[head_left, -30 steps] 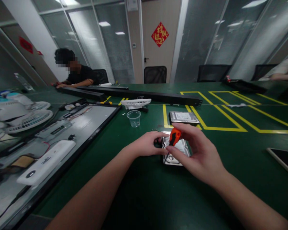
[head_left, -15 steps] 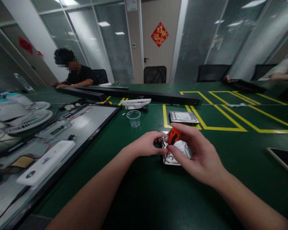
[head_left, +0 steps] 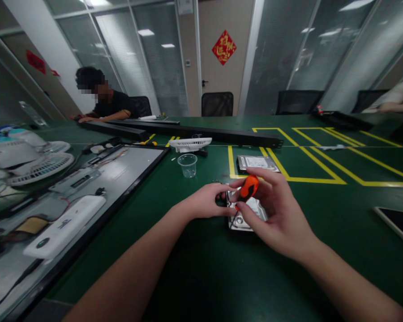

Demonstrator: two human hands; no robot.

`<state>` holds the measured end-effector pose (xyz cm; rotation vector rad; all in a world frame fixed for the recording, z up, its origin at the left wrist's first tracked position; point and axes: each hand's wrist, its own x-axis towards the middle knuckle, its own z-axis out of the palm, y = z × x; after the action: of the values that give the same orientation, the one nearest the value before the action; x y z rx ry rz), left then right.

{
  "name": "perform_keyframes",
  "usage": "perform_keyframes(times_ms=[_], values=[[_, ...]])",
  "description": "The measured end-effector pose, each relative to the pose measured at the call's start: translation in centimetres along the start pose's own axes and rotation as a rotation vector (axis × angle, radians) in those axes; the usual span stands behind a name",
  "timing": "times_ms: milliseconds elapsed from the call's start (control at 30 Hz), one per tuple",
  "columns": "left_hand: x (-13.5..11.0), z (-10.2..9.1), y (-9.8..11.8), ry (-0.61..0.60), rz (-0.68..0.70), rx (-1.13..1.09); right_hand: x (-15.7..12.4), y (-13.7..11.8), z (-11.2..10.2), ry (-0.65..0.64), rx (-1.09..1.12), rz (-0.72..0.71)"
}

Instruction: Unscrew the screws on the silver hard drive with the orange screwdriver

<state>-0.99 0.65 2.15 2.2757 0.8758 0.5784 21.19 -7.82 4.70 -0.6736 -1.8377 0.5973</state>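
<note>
A silver hard drive (head_left: 245, 225) lies flat on the green table in front of me, partly covered by my hands. My left hand (head_left: 206, 201) grips its left side between thumb and fingers. With thumb and fingertips, my right hand (head_left: 284, 219) holds an orange and black screwdriver (head_left: 250, 187) above the drive. Its handle leans up to the right, and the thin dark shaft slants down to the drive's near left corner. Whether the tip sits in a screw is too small to tell. Just behind, a second hard drive (head_left: 257, 163) rests on the table.
A clear plastic cup (head_left: 188, 166) and a white fan part (head_left: 190, 143) stand behind my left hand. A large panel (head_left: 134, 165) with a white power bank (head_left: 65, 227) fills the left. Long black bars (head_left: 208, 133) lie farther back. A phone (head_left: 398, 226) is at right; a person (head_left: 112, 105) sits across.
The screwdriver handle has tipped and shifted slightly right, and my right fingers have changed position around it. My left hand and the hard drive stay in place.
</note>
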Motion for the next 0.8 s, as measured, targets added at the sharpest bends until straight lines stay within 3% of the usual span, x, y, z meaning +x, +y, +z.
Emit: perform_keyframes(times_ms=[100,500,800], values=[[-0.05,0.05,-0.15,-0.004,0.015,-0.003,-0.03,-0.21,0.01,-0.014,0.036,-0.007],[0.08,0.24,-0.43,0.001,-0.018,0.015,0.01,0.51,-0.45,0.066,-0.196,-0.082],[0.06,0.04,0.08,0.008,0.007,-0.004,-0.3,0.4,-0.21,0.046,-0.065,-0.054]])
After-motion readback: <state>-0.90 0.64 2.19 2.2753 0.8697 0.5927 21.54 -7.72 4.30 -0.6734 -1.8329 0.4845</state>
